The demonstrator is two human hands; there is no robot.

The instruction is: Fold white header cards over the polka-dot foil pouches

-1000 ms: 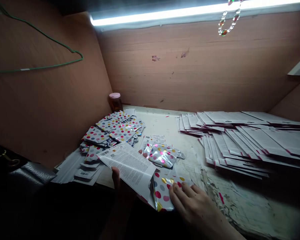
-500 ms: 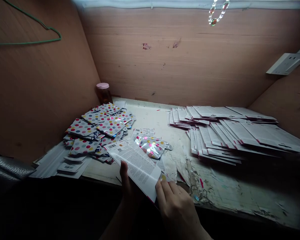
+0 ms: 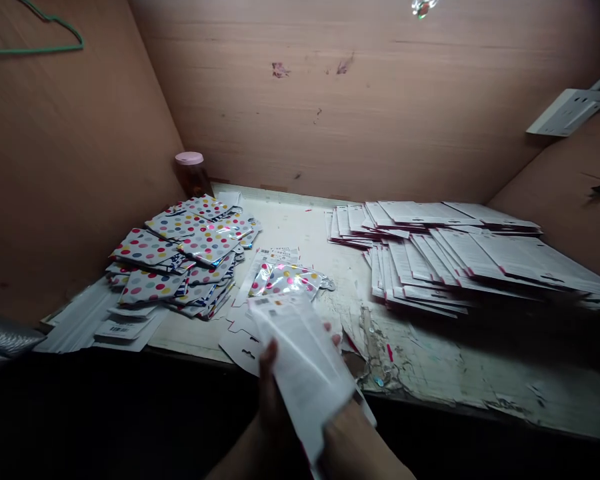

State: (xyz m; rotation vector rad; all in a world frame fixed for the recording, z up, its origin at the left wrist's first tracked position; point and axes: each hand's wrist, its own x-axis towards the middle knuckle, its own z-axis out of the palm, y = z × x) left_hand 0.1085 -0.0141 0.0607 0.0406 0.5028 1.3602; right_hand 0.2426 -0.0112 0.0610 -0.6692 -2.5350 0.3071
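A white printed packet point(image 3: 305, 367), blurred by motion, is held at the table's front edge. My left hand point(image 3: 270, 390) grips its left side, with the thumb on top and some fingertips showing past its right side. My right hand point(image 3: 347, 433) is at the packet's lower right end, its fingers hidden by the packet and smeared. Just beyond lies a shiny polka-dot pouch point(image 3: 287, 280) on flat white printed cards point(image 3: 240, 333).
Polka-dot pouches point(image 3: 180, 247) are heaped at the left, beside white bags and labels point(image 3: 120, 327). Stacked white packets point(image 3: 445, 260) cover the right. A pink-lidded jar point(image 3: 193, 173) stands at the back left corner.
The packet has tilted steeper and come nearer. My right hand has moved down to its lower end, its fingers now hidden. More of the flat cards shows. The whole view has shifted slightly.
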